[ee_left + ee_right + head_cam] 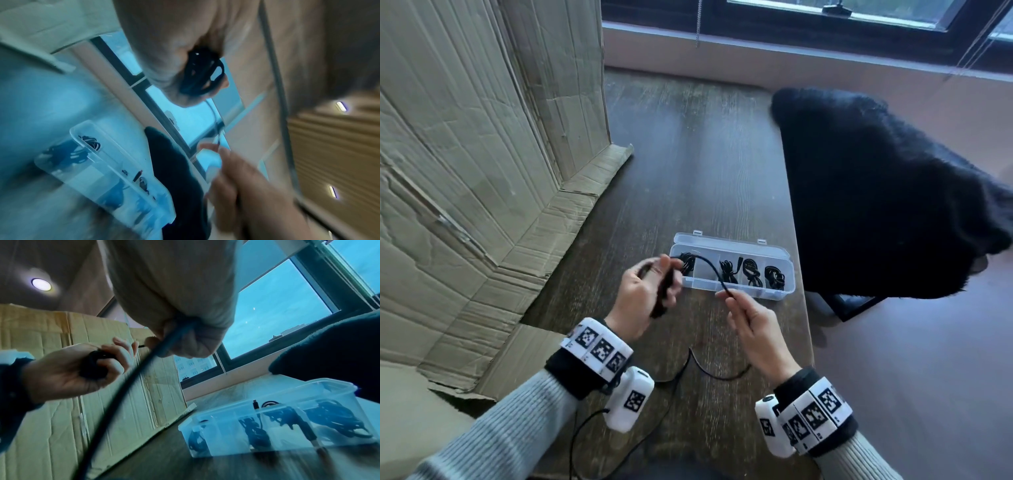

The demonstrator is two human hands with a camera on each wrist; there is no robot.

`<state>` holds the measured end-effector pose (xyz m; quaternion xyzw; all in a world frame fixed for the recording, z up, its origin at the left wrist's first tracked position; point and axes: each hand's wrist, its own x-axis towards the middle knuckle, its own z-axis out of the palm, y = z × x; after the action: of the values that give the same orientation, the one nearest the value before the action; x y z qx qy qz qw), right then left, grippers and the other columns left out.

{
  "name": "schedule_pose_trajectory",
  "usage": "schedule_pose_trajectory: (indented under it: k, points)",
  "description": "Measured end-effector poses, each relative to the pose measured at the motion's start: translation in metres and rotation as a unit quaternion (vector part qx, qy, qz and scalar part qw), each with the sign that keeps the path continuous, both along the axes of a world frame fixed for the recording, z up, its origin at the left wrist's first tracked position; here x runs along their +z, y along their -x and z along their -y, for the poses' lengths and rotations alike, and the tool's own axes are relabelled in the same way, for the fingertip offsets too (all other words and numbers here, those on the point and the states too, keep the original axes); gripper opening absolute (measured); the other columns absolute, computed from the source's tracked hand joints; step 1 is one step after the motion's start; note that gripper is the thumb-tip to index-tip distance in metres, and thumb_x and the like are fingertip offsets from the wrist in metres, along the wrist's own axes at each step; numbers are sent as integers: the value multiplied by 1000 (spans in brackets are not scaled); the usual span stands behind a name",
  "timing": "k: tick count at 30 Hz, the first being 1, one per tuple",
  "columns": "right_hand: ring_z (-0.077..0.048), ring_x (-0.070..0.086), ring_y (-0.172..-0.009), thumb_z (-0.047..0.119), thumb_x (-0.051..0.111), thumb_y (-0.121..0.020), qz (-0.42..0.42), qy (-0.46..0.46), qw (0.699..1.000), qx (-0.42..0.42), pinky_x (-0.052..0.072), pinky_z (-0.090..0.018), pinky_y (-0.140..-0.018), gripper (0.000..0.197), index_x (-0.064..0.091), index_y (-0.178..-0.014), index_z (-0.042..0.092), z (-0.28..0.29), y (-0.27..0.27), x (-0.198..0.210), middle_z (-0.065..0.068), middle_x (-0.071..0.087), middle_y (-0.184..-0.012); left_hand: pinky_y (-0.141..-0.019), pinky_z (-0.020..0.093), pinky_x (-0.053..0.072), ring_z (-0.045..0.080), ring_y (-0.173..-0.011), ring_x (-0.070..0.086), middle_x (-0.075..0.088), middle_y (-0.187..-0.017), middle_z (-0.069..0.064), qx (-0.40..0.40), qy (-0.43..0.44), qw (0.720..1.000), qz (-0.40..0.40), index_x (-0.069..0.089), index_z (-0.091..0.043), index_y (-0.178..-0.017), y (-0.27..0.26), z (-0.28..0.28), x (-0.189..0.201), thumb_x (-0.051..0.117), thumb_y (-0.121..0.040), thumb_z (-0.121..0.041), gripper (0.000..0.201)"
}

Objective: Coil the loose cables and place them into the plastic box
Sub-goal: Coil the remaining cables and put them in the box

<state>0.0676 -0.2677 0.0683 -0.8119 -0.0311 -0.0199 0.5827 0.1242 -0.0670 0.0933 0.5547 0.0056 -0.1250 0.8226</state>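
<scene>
Plastic box (779, 291) — four compartments filled, one bare; last cable (709, 265) part-coiled in left hand (643, 294), pinched by right hand (751, 325).

light: dim daylight from window (825, 13), round ceiling lamp (41, 284) glaring | wrist views: blue cast, motion-blurred | head view: edges curved

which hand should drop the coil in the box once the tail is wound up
Left. The left hand already grips the coil, beside the plastic box, whose second compartment looks empty. The right hand only pinches the loose cable.
</scene>
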Motion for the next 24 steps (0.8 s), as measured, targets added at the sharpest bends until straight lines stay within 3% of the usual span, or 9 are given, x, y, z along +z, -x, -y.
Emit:
schedule_pose_trajectory:
  k: [3,6,10,12,14,16,18,21,24]
  points:
    - [6,50,-48,12,48,-100,-16,46,998,34,34,-5,-51,27,64,-122,10,-4,9,-4,33,58,-62,-43,20,41,11,-57,53,61,-75,7,89,41,994,-50,53,-7,-88,-12,-2,6,45,-98,-26,23]
    - [3,46,-43,19,49,-100,-34,90,993,69,29,-7,-50,29,64,-124,23,-15,15,-4,32,54,-56,-49,21,50,11,-68,61,63,-89,9,120,69,987,-85,52,-6,-97,-14,4,7,41,-100,-27,24]
    - [7,51,-51,27,47,-101,-58,208,969,116,35,-14,-52,34,54,-132,39,-27,13,2,43,52,-61,-83,51,55,26,-105,67,66,-108,14,117,130,979,-107,45,-2,-118,-15,9,7,33,-103,-32,35]
    - [4,63,-74,32,43,-102,-61,258,952,155,50,-24,-67,39,43,-136,50,-31,12,6,30,68,-90,-78,54,56,27,-94,70,65,-92,10,119,139,977,-108,46,-4,-103,-14,12,8,33,-103,-33,31]
    - [-11,67,-93,34,39,-102,-76,275,935,209,53,-34,-84,44,31,-140,55,-33,13,5,4,72,-110,-54,37,57,16,-62,65,58,-76,5,131,124,977,-113,44,-9,-94,-13,16,8,38,-102,-33,26]
    - [-16,65,-103,28,38,-103,-101,250,932,243,50,-32,-91,45,33,-145,41,-37,15,4,-6,69,-119,-38,21,38,9,-45,46,53,-71,3,136,62,983,-109,37,-14,-103,-15,17,5,43,-101,-32,19]
    - [-5,60,-77,22,39,-103,-127,221,938,234,44,-20,-77,37,47,-139,20,-36,18,9,0,71,-100,-38,21,33,8,-42,41,55,-70,1,123,-88,988,-34,33,-16,-117,-22,11,-3,46,-99,-33,28]
    - [6,50,-60,17,44,-101,-98,185,961,182,35,-11,-62,21,63,-106,10,-28,19,14,16,53,-71,-51,21,41,3,-47,53,62,-65,-6,56,-410,883,219,56,-18,-106,-27,-5,-22,37,-94,-57,45]
    - [5,51,-67,16,56,-96,2,197,968,153,35,-6,-66,15,71,-95,11,-21,15,25,11,58,-80,-58,26,48,4,-56,59,63,-62,-5,-89,-470,834,276,67,-19,-84,-17,-5,-30,11,-85,-78,81]
